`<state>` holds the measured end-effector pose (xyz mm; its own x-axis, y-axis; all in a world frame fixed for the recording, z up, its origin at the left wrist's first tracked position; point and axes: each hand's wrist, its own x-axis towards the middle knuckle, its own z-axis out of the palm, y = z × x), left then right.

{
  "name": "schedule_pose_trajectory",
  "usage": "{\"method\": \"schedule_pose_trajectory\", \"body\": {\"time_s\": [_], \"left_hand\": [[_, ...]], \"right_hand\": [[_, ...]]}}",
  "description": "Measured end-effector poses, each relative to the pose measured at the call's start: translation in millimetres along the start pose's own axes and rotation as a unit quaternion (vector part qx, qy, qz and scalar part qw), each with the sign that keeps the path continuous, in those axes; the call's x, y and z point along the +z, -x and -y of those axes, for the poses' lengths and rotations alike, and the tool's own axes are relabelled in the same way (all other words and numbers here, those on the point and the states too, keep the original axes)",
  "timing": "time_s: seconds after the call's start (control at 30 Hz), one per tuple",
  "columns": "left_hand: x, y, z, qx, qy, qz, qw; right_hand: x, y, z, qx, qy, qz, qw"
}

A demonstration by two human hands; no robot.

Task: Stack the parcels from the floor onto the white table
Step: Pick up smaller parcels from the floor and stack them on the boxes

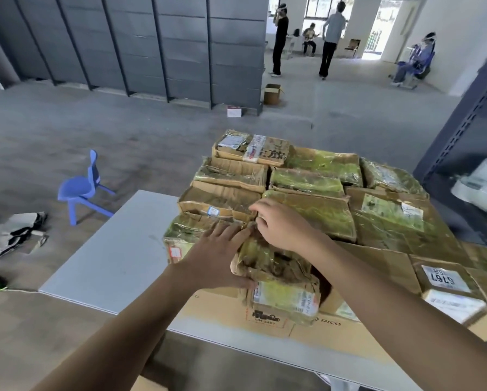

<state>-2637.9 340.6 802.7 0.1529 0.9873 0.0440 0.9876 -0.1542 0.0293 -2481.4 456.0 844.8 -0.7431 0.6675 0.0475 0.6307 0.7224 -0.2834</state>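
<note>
- The left hand (217, 255) lies flat, fingers straight, against the crumpled parcel (281, 280).
- The right hand (281, 224) curls its fingers over the parcel's far end, above the tabletop (118, 249).

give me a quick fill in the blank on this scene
The left hand and right hand touch a parcel over the ____ table.
The chair is ____.
It stands to the table's ____.
Missing: white, blue, left.
</note>
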Motion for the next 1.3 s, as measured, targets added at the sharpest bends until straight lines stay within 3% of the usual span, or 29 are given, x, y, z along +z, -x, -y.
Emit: {"method": "schedule_pose_trajectory", "body": {"time_s": [0.13, 0.23, 0.33, 0.4, 0.47, 0.57, 0.63, 0.7, 0.8, 0.9, 1.1, 1.3], "left_hand": [[-12, 2, 14, 0.009, 0.086, -0.028, 0.996], [-16, 5, 36, 0.004, 0.137, -0.111, 0.984], [-13, 10, 67, -0.061, 0.164, -0.207, 0.963], [-8, 14, 89, -0.132, 0.217, -0.22, 0.942], [-4, 19, 110, -0.181, 0.291, -0.181, 0.922], [-5, 23, 134, -0.231, 0.431, -0.039, 0.871], [-7, 24, 140, -0.229, 0.539, 0.032, 0.81], [-5, 24, 139, -0.197, 0.577, 0.064, 0.79], [4, 25, 137, -0.141, 0.579, 0.074, 0.8], [9, 27, 144, -0.131, 0.614, 0.086, 0.773], [26, 27, 145, -0.194, 0.672, 0.128, 0.703], [34, 20, 140, -0.228, 0.684, 0.131, 0.68]], "right_hand": [[1, -9, 12, 0.004, 0.007, -0.001, 1.0], [4, -17, 26, 0.018, 0.015, 0.0, 1.0], [15, -25, 47, 0.036, 0.028, 0.005, 0.999], [25, -31, 64, 0.053, 0.044, 0.005, 0.998], [34, -38, 82, 0.079, 0.054, 0.011, 0.995], [45, -49, 106, 0.122, 0.075, 0.033, 0.989], [51, -53, 115, 0.149, 0.093, 0.032, 0.984], [54, -54, 119, 0.171, 0.104, 0.021, 0.979], [55, -54, 123, 0.193, 0.106, 0.018, 0.975], [55, -55, 124, 0.204, 0.097, 0.02, 0.974], [58, -52, 124, 0.213, 0.111, 0.01, 0.971], [66, -50, 124, 0.236, 0.156, 0.008, 0.959]]}}
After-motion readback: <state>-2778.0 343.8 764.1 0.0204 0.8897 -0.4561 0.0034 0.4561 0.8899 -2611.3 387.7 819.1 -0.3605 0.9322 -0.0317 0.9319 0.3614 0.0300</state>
